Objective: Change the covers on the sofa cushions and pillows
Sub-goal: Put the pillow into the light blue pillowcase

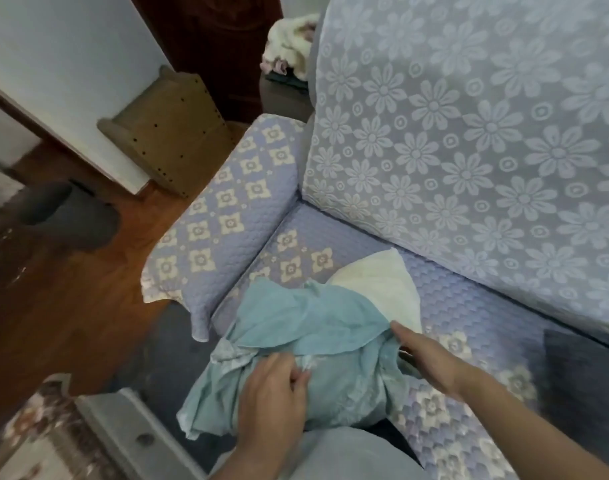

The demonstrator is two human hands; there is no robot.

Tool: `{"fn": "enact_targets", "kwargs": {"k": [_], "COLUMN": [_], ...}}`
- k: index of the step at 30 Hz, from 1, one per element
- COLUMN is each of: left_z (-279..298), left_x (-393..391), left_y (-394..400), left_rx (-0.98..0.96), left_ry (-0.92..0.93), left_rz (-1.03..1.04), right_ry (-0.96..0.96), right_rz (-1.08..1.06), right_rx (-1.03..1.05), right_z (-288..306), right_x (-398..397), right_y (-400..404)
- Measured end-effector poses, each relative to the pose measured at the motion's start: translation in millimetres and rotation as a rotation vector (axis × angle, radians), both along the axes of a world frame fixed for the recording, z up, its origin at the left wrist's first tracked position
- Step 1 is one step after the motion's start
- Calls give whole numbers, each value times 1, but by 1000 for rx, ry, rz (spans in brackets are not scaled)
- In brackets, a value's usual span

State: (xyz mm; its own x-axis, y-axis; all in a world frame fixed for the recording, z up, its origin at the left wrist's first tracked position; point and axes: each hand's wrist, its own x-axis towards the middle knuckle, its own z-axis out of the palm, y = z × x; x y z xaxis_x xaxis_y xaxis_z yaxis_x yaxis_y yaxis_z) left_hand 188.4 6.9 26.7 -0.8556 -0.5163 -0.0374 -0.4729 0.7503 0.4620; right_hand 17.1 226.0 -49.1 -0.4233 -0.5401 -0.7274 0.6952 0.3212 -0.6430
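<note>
Teal cover (296, 327) under my hands: thin matt crumpled cloth. Pillow (382, 282) cream cloth. Sofa seat (469, 306) quilted matt fabric. Floor (71, 289) glossy wood.

Crumpled teal cover (296, 344) half-covers white pillow (382, 282).
</note>
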Motion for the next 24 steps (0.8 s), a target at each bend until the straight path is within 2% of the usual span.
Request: {"fn": "enact_targets", "kwargs": {"k": [2,4,7,9,14,17,19,21,23,24], "left_z": [2,4,5,5,11,4,-2,-14,-28,-33], "left_x": [11,18,20,18,-8,-33,-41,-37,-30,-29], "left_y": [-2,-6,-13,-16,-32,-45,-35,-14,-4,-7], "left_rx": [-20,10,75,84,135,78,-26,-185,-267,-249], "left_ry": [4,-17,-85,-97,99,243,239,120,23,18], "left_rz": [-73,-60,35,92,254,320,156,-102,-274,-294], "right_ry": [-78,-86,-10,28,-48,-187,-295,-331,-304,-276], "right_rz": [-275,-355,-61,51,93,-69,-265,-371,-380,-353], "right_rx": [27,65,135,138,77,-89,-297,-389,-363,-302], "right_z": [-6,-10,3,15,22,29,33,33,29,28], "right_x": [-17,-27,-24,-21,-19,-22,-25,-26,-26,-27], "right_y": [-3,-8,-26,-42,-70,-87,-94,-99,-101,-100]}}
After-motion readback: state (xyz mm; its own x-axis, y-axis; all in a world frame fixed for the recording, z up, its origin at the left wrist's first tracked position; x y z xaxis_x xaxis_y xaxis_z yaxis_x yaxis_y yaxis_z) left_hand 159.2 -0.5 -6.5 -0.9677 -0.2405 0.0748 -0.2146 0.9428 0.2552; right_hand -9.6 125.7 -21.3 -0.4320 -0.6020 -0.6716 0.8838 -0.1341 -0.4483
